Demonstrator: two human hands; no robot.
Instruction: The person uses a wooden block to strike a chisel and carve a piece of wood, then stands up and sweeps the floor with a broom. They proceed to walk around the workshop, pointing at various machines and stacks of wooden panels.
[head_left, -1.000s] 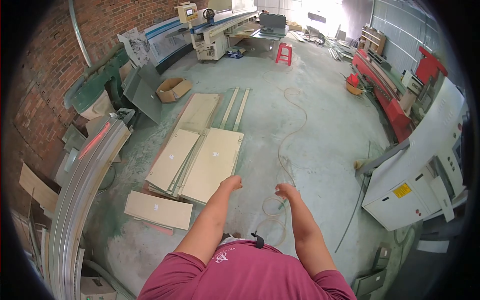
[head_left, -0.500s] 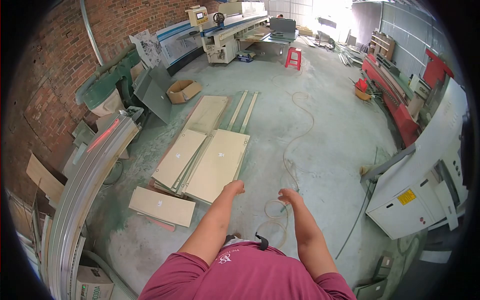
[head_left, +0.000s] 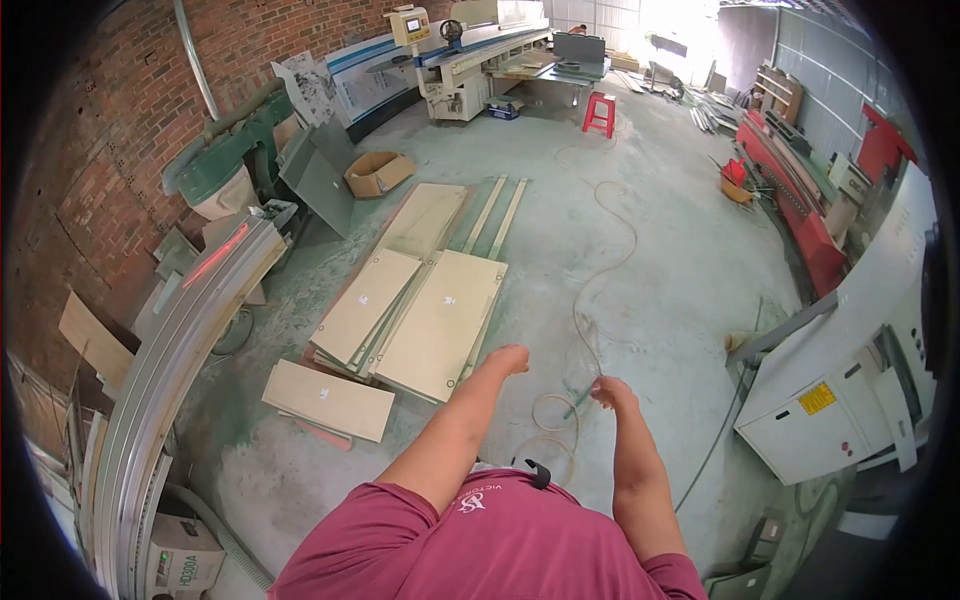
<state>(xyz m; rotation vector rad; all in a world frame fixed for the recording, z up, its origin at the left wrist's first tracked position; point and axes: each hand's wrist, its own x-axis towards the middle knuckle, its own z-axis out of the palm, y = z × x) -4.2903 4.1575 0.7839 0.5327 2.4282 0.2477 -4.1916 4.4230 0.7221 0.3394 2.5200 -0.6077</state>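
Observation:
My left hand (head_left: 513, 359) hangs in the air just right of the lower edge of a large cream panel (head_left: 441, 325), its fingers curled; what is between them, if anything, cannot be made out. My right hand (head_left: 613, 393) is beside a green tool-like piece (head_left: 580, 401) at the end of a thin hose (head_left: 606, 268) on the floor. Whether its bent fingers touch that piece is unclear. A narrower cream panel (head_left: 366, 303) overlaps other panels on the left, and a short panel (head_left: 328, 400) lies below it.
Two long strips (head_left: 507, 220) lie beyond the panels, near a cardboard box (head_left: 380, 175). A metal-railed machine (head_left: 165, 400) stands at left, a white machine (head_left: 820, 420) at right. Farther off are a red stool (head_left: 599, 116) and a long saw machine (head_left: 470, 75).
Both my hands have moved to the right, away from the panels. The green piece by my right hand now shows more fully. The view has shifted slightly.

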